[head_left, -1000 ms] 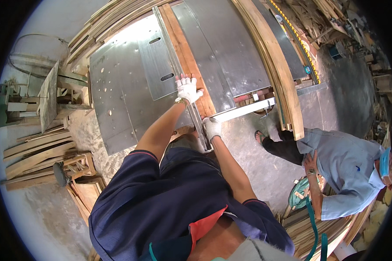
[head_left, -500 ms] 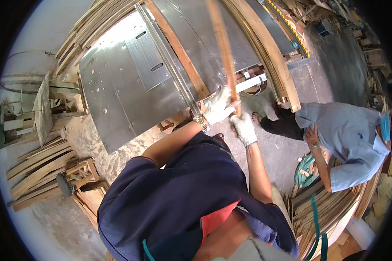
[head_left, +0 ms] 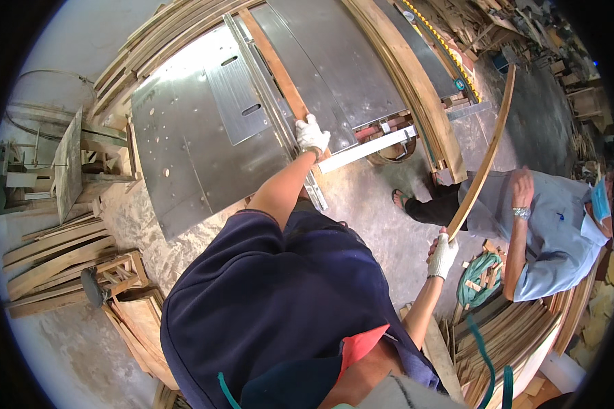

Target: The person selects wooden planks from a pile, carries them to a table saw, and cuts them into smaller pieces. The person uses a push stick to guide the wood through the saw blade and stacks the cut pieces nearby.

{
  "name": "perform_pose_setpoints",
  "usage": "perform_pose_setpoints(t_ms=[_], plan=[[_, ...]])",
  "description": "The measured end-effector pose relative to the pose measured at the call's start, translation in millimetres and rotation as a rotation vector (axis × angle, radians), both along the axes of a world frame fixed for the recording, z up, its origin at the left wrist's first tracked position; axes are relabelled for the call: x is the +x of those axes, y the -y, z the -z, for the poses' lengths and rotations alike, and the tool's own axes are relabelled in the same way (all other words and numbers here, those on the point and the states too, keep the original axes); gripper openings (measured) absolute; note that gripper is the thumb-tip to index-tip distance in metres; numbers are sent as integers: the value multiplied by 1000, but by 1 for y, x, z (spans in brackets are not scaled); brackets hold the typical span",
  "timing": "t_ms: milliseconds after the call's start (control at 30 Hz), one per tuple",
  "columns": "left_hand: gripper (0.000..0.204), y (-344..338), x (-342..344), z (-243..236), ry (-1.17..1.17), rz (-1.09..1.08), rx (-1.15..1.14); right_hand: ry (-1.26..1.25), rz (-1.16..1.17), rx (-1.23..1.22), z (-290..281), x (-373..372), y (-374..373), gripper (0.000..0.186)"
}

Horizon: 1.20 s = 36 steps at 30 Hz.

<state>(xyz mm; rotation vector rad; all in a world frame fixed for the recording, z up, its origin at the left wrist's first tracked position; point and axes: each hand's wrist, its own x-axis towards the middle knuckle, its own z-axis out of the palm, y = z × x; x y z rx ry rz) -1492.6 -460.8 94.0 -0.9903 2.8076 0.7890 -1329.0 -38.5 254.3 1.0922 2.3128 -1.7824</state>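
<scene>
My left hand [head_left: 312, 134], in a white knit glove, is closed on the near end of a reddish-brown wooden board [head_left: 274, 61]. The board lies along a metal fence [head_left: 262, 85] on the steel machine table [head_left: 205, 153]. Off to the right, my gloved right hand [head_left: 443, 257] grips the lower end of a long, thin wooden strip [head_left: 488, 160]. This strip is raised off the table and slants up and away to the right, in front of a co-worker.
Close on the right stands a co-worker in a grey-blue shirt [head_left: 552, 225]. Long planks [head_left: 416, 82] lie along the table's right side. A white bar [head_left: 368, 148] crosses the table's near edge. Stacked wood [head_left: 508, 341] and a green sack [head_left: 476, 279] are at lower right; more boards [head_left: 61, 266] are at left.
My right hand has swung the strip down and right, away from the table. My left hand has left the strip and taken hold of the board. The co-worker's hand has risen.
</scene>
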Motion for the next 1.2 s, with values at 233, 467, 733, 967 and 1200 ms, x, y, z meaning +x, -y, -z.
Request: perform_pose_setpoints(t_ms=[233,467,733,967,1200], plan=[[75,-75,84,-23,-78,109,-66,29,83,-168,25,11,-8,19],[53,-69,115,-49,-202,456,-84,97,-176,737,23,13,-11,36],[53,-6,69,-48,-384,767,-132,-221,-841,766,112,-30,133,72],[64,20,-1,-38,-274,1006,-338,75,-1135,634,167,-34,150,69],[69,-34,40,-29,62,1337,-342,345,-1117,622,145,122,-9,64]])
